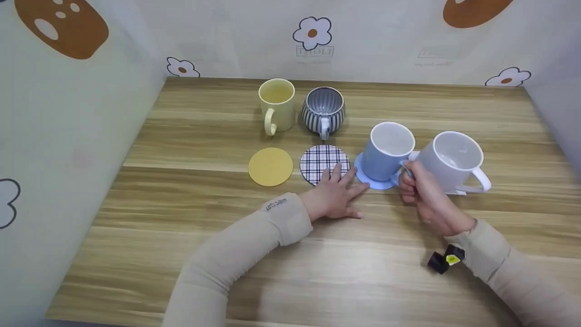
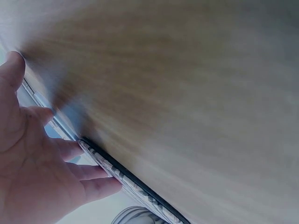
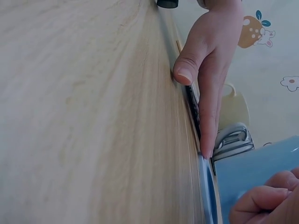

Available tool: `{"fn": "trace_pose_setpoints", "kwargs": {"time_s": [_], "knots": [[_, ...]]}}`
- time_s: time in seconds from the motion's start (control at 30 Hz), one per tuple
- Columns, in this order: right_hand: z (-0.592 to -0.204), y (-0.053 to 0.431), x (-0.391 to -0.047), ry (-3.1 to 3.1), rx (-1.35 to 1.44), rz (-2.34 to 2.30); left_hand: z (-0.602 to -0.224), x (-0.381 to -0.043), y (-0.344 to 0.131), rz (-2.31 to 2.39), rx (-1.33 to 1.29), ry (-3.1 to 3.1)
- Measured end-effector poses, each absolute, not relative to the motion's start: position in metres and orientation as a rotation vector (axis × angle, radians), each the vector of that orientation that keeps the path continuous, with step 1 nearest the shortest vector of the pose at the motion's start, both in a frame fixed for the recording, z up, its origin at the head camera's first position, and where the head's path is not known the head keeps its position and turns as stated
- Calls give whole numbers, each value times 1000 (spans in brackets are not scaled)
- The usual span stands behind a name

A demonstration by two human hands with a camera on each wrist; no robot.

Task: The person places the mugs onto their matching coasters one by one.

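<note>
In the head view a light blue mug [image 1: 383, 156] stands upright over a round blue coaster [image 1: 379, 184]. My right hand [image 1: 426, 195] grips its handle with curled fingers. With fingers spread, my left hand [image 1: 333, 195] rests on a checked coaster [image 1: 317, 161], and a fingertip reaches the blue coaster's edge. The left wrist view shows the left fingers [image 2: 96, 186] straight, touching the checked coaster's rim [image 2: 140, 189]. A white mug [image 1: 447, 165] stands just right of the blue one, its handle pointing right; a white edge shows beneath it.
A yellow mug [image 1: 284, 111] and a grey striped mug [image 1: 313, 116] stand behind the coasters, handles facing me. A yellow coaster [image 1: 270, 166] lies left of the checked one. Patterned walls [image 1: 236, 41] border the wooden table [image 1: 181, 218]. A small black object [image 1: 438, 263] is at the right wrist.
</note>
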State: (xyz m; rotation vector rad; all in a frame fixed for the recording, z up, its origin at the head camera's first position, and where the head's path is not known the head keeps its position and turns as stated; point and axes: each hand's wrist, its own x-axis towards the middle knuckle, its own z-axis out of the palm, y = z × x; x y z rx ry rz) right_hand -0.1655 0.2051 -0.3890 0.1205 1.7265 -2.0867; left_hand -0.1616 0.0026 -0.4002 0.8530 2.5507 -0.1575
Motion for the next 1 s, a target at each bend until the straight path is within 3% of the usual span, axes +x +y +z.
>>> {"fn": "trace_pose_setpoints", "kwargs": {"time_s": [1.0], "knots": [[-400, 211, -165, 1774, -5, -2031, -399, -162, 3, -127, 853, 2546]]}}
